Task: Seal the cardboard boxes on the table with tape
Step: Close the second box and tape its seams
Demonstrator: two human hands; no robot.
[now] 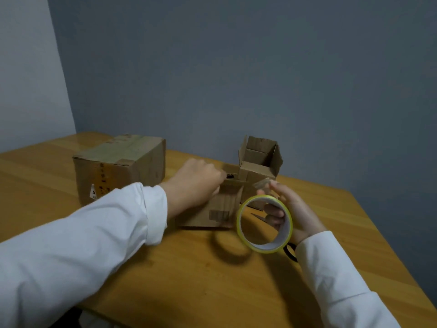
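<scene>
Big box point(118, 162) looks taped already. Our left hand point(196, 183) pinches tape onto the small box point(220, 209), right hand point(290, 209) grips the roll point(264, 223); back box point(260, 157) still open.

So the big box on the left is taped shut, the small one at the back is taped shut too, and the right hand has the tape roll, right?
Not quite. The head view shows the small back box standing open, flaps up. The big left box is taped shut, and the right hand holds the tape roll.

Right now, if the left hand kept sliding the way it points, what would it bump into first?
Probably the open box behind the small box that the left hand rests on, though depth is hard to judge.
</scene>
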